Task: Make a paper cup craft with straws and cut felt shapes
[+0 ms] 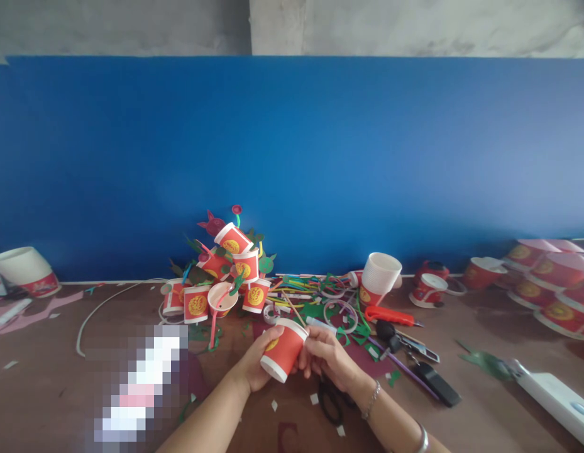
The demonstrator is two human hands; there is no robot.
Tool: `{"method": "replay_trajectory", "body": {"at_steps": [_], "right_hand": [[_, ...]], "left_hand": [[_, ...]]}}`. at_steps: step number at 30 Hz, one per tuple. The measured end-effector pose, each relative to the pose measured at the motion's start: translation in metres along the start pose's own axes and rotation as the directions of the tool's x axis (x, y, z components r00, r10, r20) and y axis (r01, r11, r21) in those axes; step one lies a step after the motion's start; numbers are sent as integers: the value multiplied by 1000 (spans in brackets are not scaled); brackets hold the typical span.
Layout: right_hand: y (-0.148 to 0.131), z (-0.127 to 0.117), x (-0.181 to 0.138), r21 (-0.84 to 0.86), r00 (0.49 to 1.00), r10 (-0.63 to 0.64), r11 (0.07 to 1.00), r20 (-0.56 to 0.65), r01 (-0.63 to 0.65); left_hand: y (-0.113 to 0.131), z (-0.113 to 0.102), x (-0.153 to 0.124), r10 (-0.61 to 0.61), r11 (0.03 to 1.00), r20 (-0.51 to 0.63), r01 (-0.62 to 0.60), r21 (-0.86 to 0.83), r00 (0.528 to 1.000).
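Observation:
My left hand point(258, 366) is wrapped round a red paper cup point(288, 350) with a white rim and a yellow print, tilted on its side above the table. At the cup's right edge, my right hand point(327, 352) has its fingers pinched together. A thin tan stick point(294, 307) slants down to those fingertips, and its lower end is hidden by the cup and hand. Black scissors point(330, 402) lie under my right wrist.
Beyond the cup stands a cluster of joined red cups point(196, 304) with straws and paper leaves. Colored straws point(296, 296), tape rolls and green scraps lie beside it. To the right are stacked white cups point(381, 272), an orange cutter point(390, 316), keys point(433, 380) and a cup pyramid point(550, 283).

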State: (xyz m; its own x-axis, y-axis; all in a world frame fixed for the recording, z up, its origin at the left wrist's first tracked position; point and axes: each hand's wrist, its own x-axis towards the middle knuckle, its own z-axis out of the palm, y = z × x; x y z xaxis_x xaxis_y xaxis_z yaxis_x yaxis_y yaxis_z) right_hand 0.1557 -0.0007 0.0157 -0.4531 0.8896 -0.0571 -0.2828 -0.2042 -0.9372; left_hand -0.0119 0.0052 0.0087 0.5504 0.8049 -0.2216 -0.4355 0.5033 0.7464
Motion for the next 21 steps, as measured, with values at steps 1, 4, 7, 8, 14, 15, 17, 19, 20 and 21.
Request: {"method": "replay_trajectory", "body": {"at_steps": [1, 4, 7, 8, 14, 15, 17, 19, 20, 21], "right_hand": [[0, 0, 0, 10, 1000, -3, 1000, 11, 3], [0, -1, 0, 11, 1000, -2, 1000, 17, 2], [2, -3, 1, 3, 1000, 1, 1000, 22, -1], [3, -3, 1, -3, 1000, -2, 1000, 23, 2], [2, -3, 0, -138, 1000, -17, 990, -5, 16], [1, -2, 0, -161, 1000, -19, 987, -15, 16], [0, 0, -1, -198, 999, -17, 980, -38, 9], [-1, 2, -1, -226, 999, -12, 974, -53, -1], [-1, 2, -1, -235, 998, -9, 972, -58, -5], [0, 3, -1, -240, 998, -7, 971, -64, -8]], "left_hand": [[0, -1, 0, -8, 1000, -10, 8, -4, 1000], [-1, -2, 1, -7, 1000, -17, 7, -8, 1000], [-1, -2, 0, -13, 1000, -16, 13, -14, 1000], [-1, -2, 0, -16, 1000, -14, 16, -17, 1000], [-3, -6, 1, -36, 999, 10, 36, -23, 999], [-3, -7, 2, -44, 999, 8, 44, -23, 999], [-4, -8, 3, -60, 998, 1, 60, -21, 998], [-4, -8, 4, -72, 997, -8, 72, -12, 997], [-4, -8, 4, -73, 997, -9, 73, -9, 997], [-4, -7, 4, -70, 998, -8, 70, -9, 998]]}}
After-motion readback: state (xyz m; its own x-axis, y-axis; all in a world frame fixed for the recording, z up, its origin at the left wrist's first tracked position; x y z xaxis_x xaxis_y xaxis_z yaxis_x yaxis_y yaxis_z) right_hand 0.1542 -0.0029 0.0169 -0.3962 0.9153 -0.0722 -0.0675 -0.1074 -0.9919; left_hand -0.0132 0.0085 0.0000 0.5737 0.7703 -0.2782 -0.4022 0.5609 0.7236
